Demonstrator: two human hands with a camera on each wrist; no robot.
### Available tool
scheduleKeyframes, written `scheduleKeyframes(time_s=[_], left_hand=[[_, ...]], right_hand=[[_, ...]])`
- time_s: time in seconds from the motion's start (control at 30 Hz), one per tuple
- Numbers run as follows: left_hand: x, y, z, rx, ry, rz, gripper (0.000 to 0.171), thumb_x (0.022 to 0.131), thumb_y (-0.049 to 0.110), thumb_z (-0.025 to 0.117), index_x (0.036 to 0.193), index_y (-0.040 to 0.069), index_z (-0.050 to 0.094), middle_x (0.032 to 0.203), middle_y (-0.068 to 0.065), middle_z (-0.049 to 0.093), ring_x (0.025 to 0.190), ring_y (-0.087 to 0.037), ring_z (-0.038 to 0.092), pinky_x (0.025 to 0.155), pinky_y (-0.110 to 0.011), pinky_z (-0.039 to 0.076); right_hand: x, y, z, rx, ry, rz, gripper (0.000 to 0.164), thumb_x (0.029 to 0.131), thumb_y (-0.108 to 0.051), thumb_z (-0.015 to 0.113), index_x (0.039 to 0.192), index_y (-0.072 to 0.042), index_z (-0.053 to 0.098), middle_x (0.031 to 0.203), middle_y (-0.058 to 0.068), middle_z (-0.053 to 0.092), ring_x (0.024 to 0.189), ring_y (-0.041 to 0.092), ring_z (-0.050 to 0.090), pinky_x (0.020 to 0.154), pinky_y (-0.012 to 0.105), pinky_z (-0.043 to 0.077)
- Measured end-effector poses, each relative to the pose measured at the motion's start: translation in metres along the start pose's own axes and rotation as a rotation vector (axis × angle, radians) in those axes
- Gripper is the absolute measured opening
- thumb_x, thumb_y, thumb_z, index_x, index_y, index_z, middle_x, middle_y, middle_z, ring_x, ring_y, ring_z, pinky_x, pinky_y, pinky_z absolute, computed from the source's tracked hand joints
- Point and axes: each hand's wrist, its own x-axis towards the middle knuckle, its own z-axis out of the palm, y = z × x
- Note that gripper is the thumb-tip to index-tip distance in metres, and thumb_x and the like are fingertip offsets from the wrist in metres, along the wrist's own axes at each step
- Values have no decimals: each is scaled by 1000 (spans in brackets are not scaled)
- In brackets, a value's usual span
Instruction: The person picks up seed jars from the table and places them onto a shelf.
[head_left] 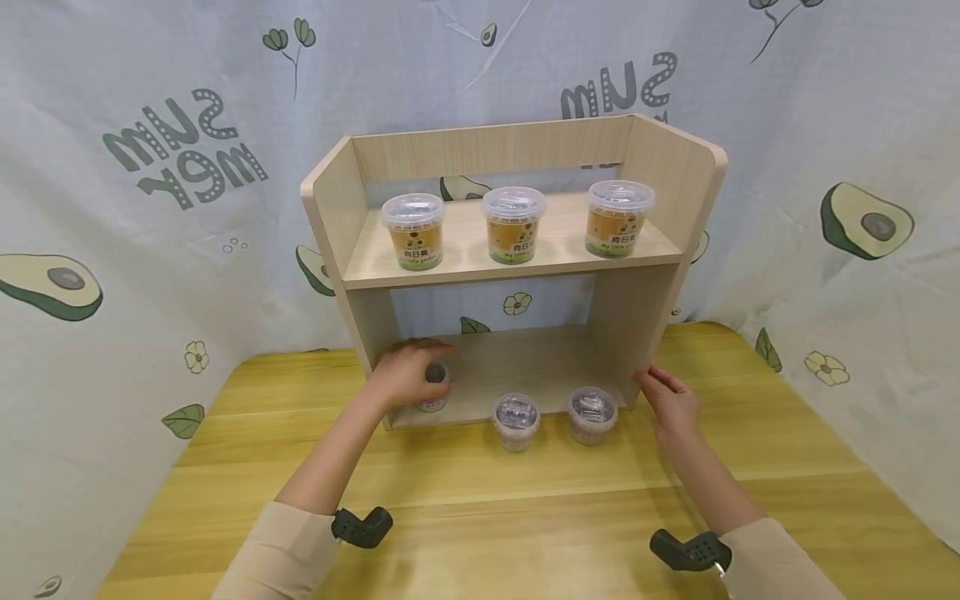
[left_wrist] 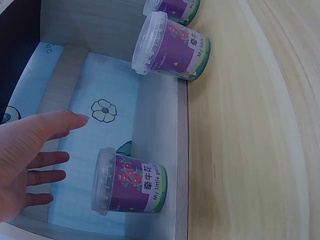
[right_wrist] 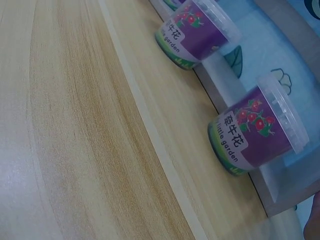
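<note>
A small wooden two-tier shelf [head_left: 517, 275] stands on the table. On its lower board, at the left, is a purple-labelled lidded cup [left_wrist: 137, 182]. My left hand [head_left: 408, 375] reaches in beside that cup; the left wrist view shows its fingers spread, with a gap between them and the lid. My right hand [head_left: 673, 404] grips the lower front edge of the shelf's right side panel, fingertips over the edge. Only a bit of a finger [right_wrist: 312, 220] shows in the right wrist view. Two more purple cups, a middle one [head_left: 516, 421] and a right one [head_left: 591, 415], stand at the lower front edge.
Three orange-labelled lidded cups, a left one [head_left: 415, 233], a middle one [head_left: 513, 227] and a right one [head_left: 618, 218], stand upright on the upper board. A printed cloth [head_left: 225, 317] hangs behind the shelf. The wood-grain table [head_left: 517, 517] extends in front and to both sides.
</note>
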Motion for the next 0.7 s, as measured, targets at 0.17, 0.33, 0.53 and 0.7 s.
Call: scheduleKeyframes(time_s=[0.17, 0.33, 0.53, 0.7], left_hand=[[0, 2, 0, -19, -31, -21, 53, 78, 37, 70, 125, 16, 58, 128, -5, 55, 119, -27, 50, 94, -45, 42], [2, 9, 3, -31, -61, -30, 54, 76, 36, 72, 125, 16, 58, 129, -5, 55, 118, -27, 50, 90, -45, 45], [8, 24, 9, -48, -84, 63, 55, 77, 38, 70, 126, 16, 57, 129, -5, 55, 119, -26, 50, 92, -43, 44], [12, 37, 5, -32, -78, 112, 56, 78, 43, 69, 128, 21, 56, 130, -2, 54, 117, -23, 51, 90, -42, 45]], right_hand=[[0, -1, 0, -6, 1, -1, 26, 77, 5, 68, 66, -18, 70, 74, -10, 65, 70, -1, 63, 71, 14, 50], [0, -1, 1, -13, 2, -8, 26, 77, 5, 68, 66, -19, 70, 74, -10, 65, 71, -1, 63, 72, 13, 50], [0, 1, 1, -18, 9, -16, 28, 78, 5, 67, 64, -19, 69, 72, -10, 65, 69, -1, 62, 70, 13, 49], [1, 0, 1, -26, 17, -3, 26, 77, 4, 69, 64, -19, 69, 71, -10, 65, 69, -2, 62, 70, 13, 49]])
